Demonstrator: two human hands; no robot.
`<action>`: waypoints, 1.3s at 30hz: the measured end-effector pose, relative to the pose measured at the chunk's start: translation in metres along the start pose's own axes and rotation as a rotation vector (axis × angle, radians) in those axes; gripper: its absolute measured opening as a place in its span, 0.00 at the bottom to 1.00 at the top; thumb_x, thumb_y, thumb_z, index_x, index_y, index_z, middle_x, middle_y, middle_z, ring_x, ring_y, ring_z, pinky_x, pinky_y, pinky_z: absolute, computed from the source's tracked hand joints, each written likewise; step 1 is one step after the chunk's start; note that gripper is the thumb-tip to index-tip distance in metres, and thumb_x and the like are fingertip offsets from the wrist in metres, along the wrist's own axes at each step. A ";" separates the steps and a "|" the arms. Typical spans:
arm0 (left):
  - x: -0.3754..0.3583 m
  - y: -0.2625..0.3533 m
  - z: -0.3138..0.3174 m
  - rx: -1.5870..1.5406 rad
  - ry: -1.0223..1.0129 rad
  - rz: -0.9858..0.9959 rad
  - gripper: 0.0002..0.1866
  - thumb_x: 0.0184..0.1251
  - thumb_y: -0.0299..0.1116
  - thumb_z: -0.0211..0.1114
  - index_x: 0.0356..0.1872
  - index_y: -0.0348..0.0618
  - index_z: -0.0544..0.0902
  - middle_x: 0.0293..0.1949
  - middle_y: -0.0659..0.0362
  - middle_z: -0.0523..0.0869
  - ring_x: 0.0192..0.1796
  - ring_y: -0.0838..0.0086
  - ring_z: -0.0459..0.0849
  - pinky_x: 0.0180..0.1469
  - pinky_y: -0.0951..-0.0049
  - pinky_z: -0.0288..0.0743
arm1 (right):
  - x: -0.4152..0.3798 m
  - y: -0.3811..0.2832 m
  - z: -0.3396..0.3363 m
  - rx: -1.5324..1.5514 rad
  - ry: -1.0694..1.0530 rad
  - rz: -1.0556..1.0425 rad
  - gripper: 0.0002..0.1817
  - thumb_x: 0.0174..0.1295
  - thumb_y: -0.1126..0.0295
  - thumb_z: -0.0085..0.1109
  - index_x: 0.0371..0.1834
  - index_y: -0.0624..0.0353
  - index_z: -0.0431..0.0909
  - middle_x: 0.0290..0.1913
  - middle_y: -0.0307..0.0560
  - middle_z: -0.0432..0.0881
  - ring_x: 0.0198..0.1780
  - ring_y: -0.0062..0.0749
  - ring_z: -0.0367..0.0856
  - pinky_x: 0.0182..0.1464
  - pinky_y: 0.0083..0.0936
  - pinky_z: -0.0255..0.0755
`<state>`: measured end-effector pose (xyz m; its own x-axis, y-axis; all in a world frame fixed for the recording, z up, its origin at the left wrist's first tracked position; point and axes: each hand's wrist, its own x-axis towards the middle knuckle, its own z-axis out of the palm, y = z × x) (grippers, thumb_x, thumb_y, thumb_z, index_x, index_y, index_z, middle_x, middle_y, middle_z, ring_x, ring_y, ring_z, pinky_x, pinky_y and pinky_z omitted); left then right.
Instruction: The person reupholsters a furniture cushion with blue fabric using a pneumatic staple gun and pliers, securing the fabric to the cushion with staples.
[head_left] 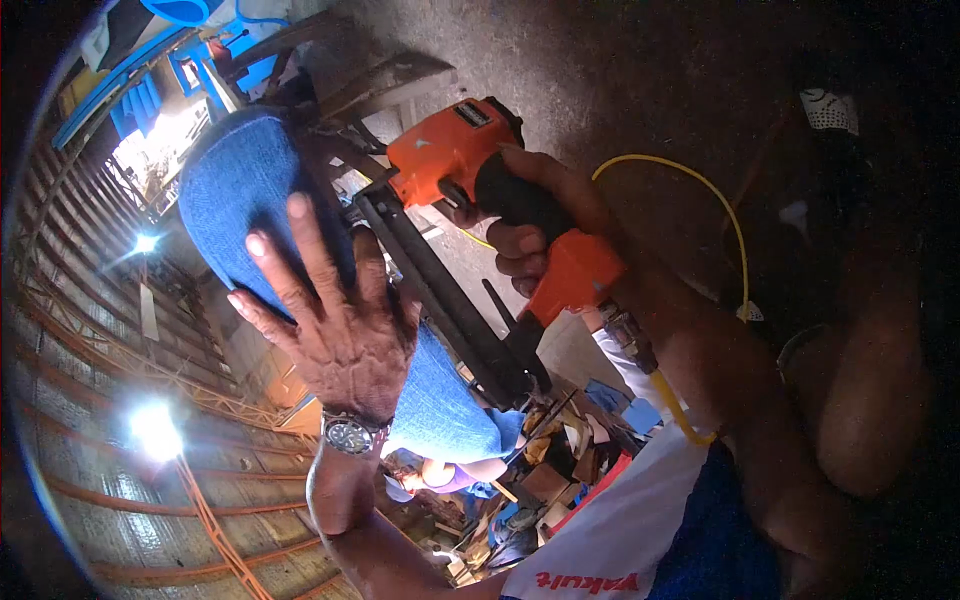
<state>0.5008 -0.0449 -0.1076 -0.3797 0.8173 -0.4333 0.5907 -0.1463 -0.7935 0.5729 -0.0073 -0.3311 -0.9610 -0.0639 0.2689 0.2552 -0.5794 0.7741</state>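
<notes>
My right hand (530, 215) is wrapped round the black grip of an orange pneumatic staple gun (435, 150). Its long black magazine (440, 295) lies across the view, close beside a blue fabric-covered padded piece (235, 165). A yellow air hose (675, 405) joins the gun's handle at a metal fitting (625, 330). My left hand (350, 320), with a metal watch (350, 435) on the wrist, lies on the blue fabric with its fingers spread. The gun's nose is partly hidden, so contact with the padded piece cannot be told.
Wood offcuts and scraps (545, 480) lie piled beyond the padded piece. Another person (450, 475) is partly visible behind it. The yellow hose (725, 200) loops over the dark concrete floor (630, 70). Boards (385, 85) stand near the gun's head. Bright lamps (155, 430) hang under a metal roof.
</notes>
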 end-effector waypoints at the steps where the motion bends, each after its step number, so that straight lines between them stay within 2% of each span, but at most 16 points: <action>1: 0.000 -0.001 -0.001 -0.007 -0.002 0.007 0.30 0.56 0.49 0.69 0.62 0.56 0.78 0.81 0.48 0.49 0.81 0.37 0.44 0.70 0.19 0.38 | 0.000 -0.001 0.001 -0.046 0.007 -0.017 0.34 0.72 0.42 0.49 0.62 0.65 0.65 0.19 0.41 0.76 0.19 0.28 0.79 0.25 0.27 0.79; 8: 0.001 -0.004 -0.005 -0.011 -0.026 0.003 0.30 0.54 0.52 0.72 0.59 0.55 0.80 0.81 0.48 0.48 0.81 0.38 0.45 0.70 0.19 0.39 | 0.006 -0.010 0.009 -0.029 -0.124 -0.149 0.38 0.72 0.41 0.49 0.66 0.70 0.64 0.20 0.42 0.77 0.19 0.31 0.80 0.27 0.33 0.83; 11: 0.001 -0.004 -0.004 -0.026 -0.011 0.004 0.31 0.52 0.51 0.73 0.59 0.55 0.81 0.81 0.48 0.48 0.81 0.39 0.44 0.71 0.19 0.39 | 0.012 -0.011 0.009 -0.052 -0.200 -0.079 0.39 0.72 0.41 0.48 0.66 0.70 0.64 0.21 0.41 0.77 0.20 0.30 0.80 0.28 0.36 0.84; 16: 0.001 -0.009 -0.006 -0.065 -0.036 0.041 0.31 0.51 0.51 0.73 0.60 0.56 0.81 0.81 0.48 0.48 0.82 0.42 0.44 0.71 0.21 0.39 | 0.011 -0.010 0.009 -0.018 -0.140 -0.050 0.40 0.70 0.39 0.50 0.65 0.70 0.65 0.21 0.39 0.76 0.21 0.30 0.79 0.28 0.37 0.82; 17: 0.001 -0.011 -0.020 -0.153 -0.135 0.042 0.32 0.52 0.51 0.73 0.61 0.55 0.82 0.81 0.48 0.50 0.82 0.44 0.43 0.71 0.21 0.39 | 0.011 -0.010 0.008 -0.025 -0.136 -0.034 0.40 0.70 0.39 0.50 0.65 0.69 0.65 0.21 0.39 0.76 0.21 0.30 0.79 0.28 0.37 0.82; 18: 0.002 -0.018 -0.038 -0.277 -0.181 0.075 0.31 0.57 0.51 0.71 0.61 0.48 0.81 0.81 0.47 0.52 0.82 0.45 0.47 0.74 0.28 0.42 | 0.011 -0.009 0.005 -0.029 -0.131 -0.018 0.40 0.70 0.39 0.50 0.65 0.69 0.65 0.20 0.39 0.75 0.21 0.30 0.79 0.28 0.37 0.82; 20: -0.008 -0.059 -0.025 -0.665 0.082 0.090 0.29 0.65 0.50 0.65 0.63 0.44 0.80 0.78 0.47 0.59 0.80 0.48 0.54 0.74 0.39 0.52 | 0.011 -0.012 0.004 -0.048 -0.122 0.008 0.40 0.70 0.39 0.51 0.65 0.69 0.65 0.20 0.39 0.75 0.21 0.29 0.79 0.28 0.37 0.82; 22: 0.001 -0.083 -0.036 -0.791 0.285 -0.154 0.27 0.74 0.48 0.57 0.65 0.40 0.78 0.75 0.47 0.65 0.79 0.52 0.59 0.73 0.48 0.60 | 0.009 -0.013 0.003 -0.055 -0.111 0.022 0.41 0.70 0.38 0.51 0.65 0.69 0.65 0.20 0.38 0.75 0.20 0.29 0.78 0.28 0.38 0.82; 23: 0.009 -0.094 -0.034 -0.826 0.320 -0.241 0.27 0.78 0.48 0.54 0.67 0.39 0.76 0.74 0.47 0.69 0.78 0.53 0.62 0.73 0.52 0.64 | 0.008 -0.013 0.003 -0.063 -0.097 0.026 0.41 0.69 0.38 0.51 0.65 0.69 0.65 0.20 0.38 0.75 0.20 0.29 0.78 0.28 0.38 0.82; 24: 0.017 -0.107 -0.034 -0.569 0.359 -0.123 0.27 0.78 0.48 0.53 0.68 0.39 0.76 0.75 0.48 0.68 0.79 0.52 0.60 0.74 0.51 0.61 | 0.008 -0.015 0.004 -0.074 -0.086 0.035 0.41 0.69 0.38 0.51 0.65 0.69 0.65 0.20 0.38 0.75 0.20 0.29 0.78 0.28 0.38 0.81; 25: 0.012 -0.114 -0.030 -0.423 0.236 -0.080 0.31 0.77 0.53 0.52 0.70 0.40 0.74 0.76 0.50 0.65 0.80 0.50 0.57 0.78 0.48 0.53 | 0.007 -0.018 0.007 -0.123 -0.072 0.027 0.41 0.69 0.38 0.51 0.65 0.69 0.66 0.20 0.38 0.74 0.20 0.28 0.77 0.27 0.37 0.80; 26: 0.012 -0.111 -0.027 -0.359 0.233 0.053 0.37 0.73 0.60 0.55 0.72 0.42 0.70 0.77 0.51 0.64 0.80 0.49 0.55 0.79 0.45 0.45 | 0.005 -0.022 0.010 -0.173 -0.057 0.021 0.40 0.69 0.38 0.51 0.65 0.68 0.66 0.19 0.37 0.74 0.19 0.28 0.76 0.27 0.36 0.79; 28: -0.001 -0.096 -0.028 -0.294 0.086 0.074 0.44 0.66 0.64 0.58 0.76 0.45 0.66 0.78 0.51 0.63 0.81 0.50 0.53 0.79 0.42 0.41 | 0.001 -0.027 0.014 -0.216 -0.018 -0.007 0.40 0.69 0.37 0.51 0.64 0.67 0.67 0.19 0.37 0.73 0.18 0.26 0.75 0.25 0.33 0.77; 29: -0.002 -0.092 -0.025 -0.290 0.098 0.066 0.49 0.59 0.66 0.62 0.77 0.47 0.65 0.79 0.56 0.62 0.81 0.53 0.53 0.78 0.37 0.39 | -0.002 -0.028 0.019 -0.219 0.012 -0.019 0.39 0.69 0.37 0.51 0.64 0.66 0.68 0.18 0.36 0.73 0.18 0.26 0.75 0.24 0.31 0.76; 33: 0.017 -0.091 -0.043 -0.099 -0.087 0.164 0.52 0.52 0.67 0.66 0.76 0.50 0.66 0.79 0.65 0.61 0.82 0.58 0.50 0.76 0.32 0.39 | -0.010 -0.019 0.037 -0.295 0.168 -0.106 0.39 0.68 0.37 0.51 0.63 0.65 0.69 0.17 0.35 0.72 0.18 0.25 0.74 0.21 0.26 0.71; 39: 0.052 -0.075 -0.049 -0.080 -0.119 0.297 0.48 0.51 0.65 0.68 0.73 0.51 0.71 0.79 0.67 0.62 0.82 0.66 0.51 0.79 0.37 0.37 | -0.007 -0.026 0.019 -0.268 -0.031 -0.104 0.40 0.70 0.37 0.49 0.63 0.68 0.68 0.17 0.36 0.71 0.17 0.26 0.75 0.22 0.28 0.75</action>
<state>0.4718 0.0362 -0.0495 -0.2600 0.6737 -0.6917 0.7403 -0.3209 -0.5908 0.5749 0.0233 -0.3421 -0.9757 0.0296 0.2171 0.1145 -0.7759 0.6204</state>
